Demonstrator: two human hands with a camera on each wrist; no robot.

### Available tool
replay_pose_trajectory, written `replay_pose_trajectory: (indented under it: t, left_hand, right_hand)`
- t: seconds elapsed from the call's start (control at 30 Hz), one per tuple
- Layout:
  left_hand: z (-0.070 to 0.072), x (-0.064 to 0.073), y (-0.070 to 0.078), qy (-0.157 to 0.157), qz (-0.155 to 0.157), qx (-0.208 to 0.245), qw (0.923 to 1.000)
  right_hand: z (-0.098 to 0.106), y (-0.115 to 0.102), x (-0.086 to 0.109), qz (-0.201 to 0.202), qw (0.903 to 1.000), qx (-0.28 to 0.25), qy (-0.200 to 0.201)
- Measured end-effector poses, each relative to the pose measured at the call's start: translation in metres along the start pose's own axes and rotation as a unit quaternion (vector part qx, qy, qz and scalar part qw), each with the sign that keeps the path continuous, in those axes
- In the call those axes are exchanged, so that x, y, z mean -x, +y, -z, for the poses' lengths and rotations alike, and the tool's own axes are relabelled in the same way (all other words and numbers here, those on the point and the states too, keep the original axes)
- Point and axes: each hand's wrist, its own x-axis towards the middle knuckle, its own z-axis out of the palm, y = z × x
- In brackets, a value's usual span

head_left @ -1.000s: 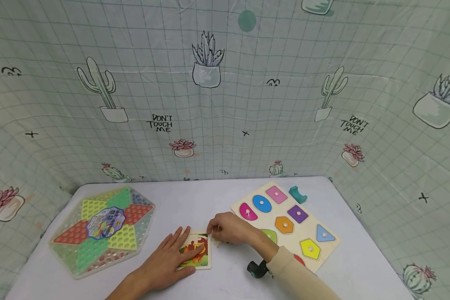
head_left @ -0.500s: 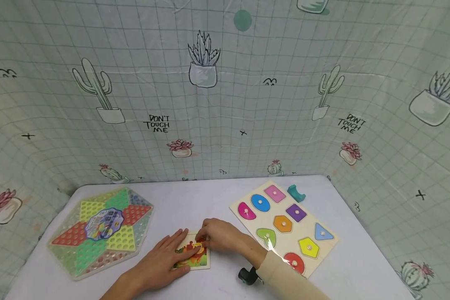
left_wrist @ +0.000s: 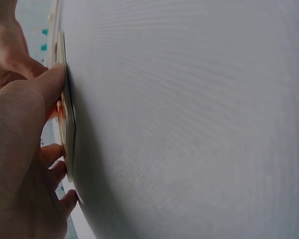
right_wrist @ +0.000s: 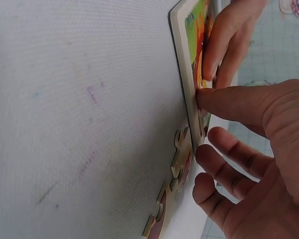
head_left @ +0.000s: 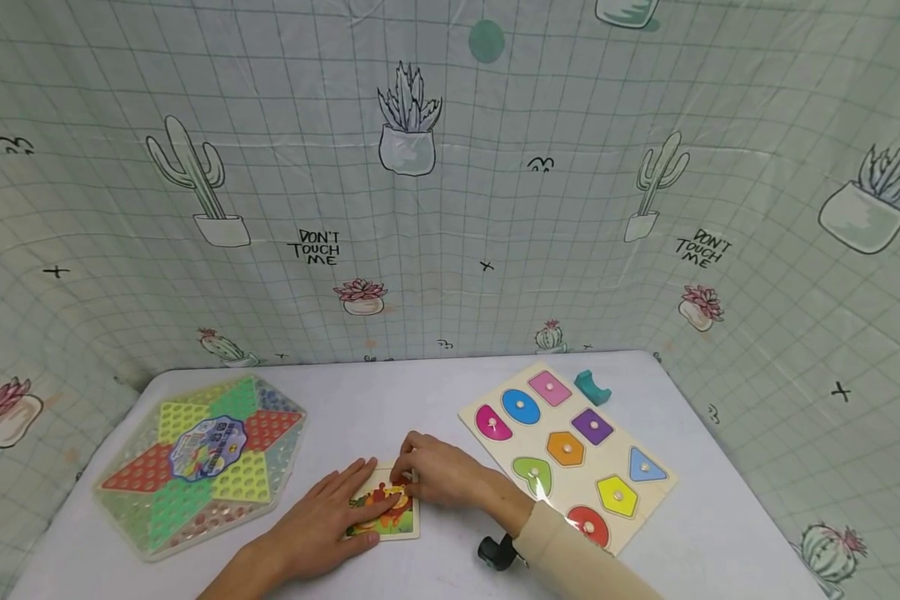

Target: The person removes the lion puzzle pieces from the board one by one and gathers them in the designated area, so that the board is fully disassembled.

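Note:
A small wooden jigsaw puzzle (head_left: 401, 525) with an orange animal picture lies in its pale frame on the white table. My left hand (head_left: 326, 521) rests over its left side, fingers spread and fairly straight, one fingertip on the picture. At the upper right of the puzzle, my right hand (head_left: 442, 473) has thumb and forefinger brought together and pinches a puzzle piece that its fingers mostly hide. In the right wrist view the thumb touches the inner edge of the puzzle frame (right_wrist: 189, 82), while the other fingers curl loosely. Loose puzzle pieces (right_wrist: 182, 159) lie on the table beside the frame.
A hexagonal Chinese checkers board (head_left: 210, 450) lies at the left. On the right is a knobbed shape board (head_left: 577, 482), with a teal curved block (head_left: 592, 387) behind it. A small black object (head_left: 497, 552) sits beside the right forearm. Printed cloth (head_left: 450, 208) hangs behind the table.
My right hand has moved left from beside the frame onto the puzzle's upper right part. The left hand stays on the puzzle. Over the last half second little differs.

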Motion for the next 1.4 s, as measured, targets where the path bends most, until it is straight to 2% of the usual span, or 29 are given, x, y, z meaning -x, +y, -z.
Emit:
replay_pose_trajectory:
  t: [0.57, 0.93, 1.07, 1.17, 1.4]
  left_hand:
    - [0.0006, 0.0001, 0.0004, 0.003, 0.001, -0.014, 0.9999]
    - [-0.0001, 0.0001, -0.0005, 0.003, -0.001, -0.006, 1.0000]
    - [-0.0010, 0.0004, 0.0013, 0.009, 0.003, -0.007, 0.9999]
    - [-0.0009, 0.0000, 0.0018, 0.007, 0.007, -0.009, 0.9999]
    - [-0.0035, 0.0005, 0.0002, -0.004, 0.014, -0.007, 0.9999]
  right_hand:
    - [0.0035, -0.0002, 0.0011, -0.019, 0.9997, -0.012, 0.002]
    - [0.0039, -0.0004, 0.0004, -0.014, 0.9997, 0.003, 0.018]
    - [0.0032, -0.0012, 0.0004, -0.010, 0.9992, 0.003, 0.037]
    - [0.0030, -0.0008, -0.0008, -0.016, 0.9988, -0.013, 0.045]
    - [0.0012, 0.0022, -0.0055, -0.052, 0.9918, -0.111, 0.037]
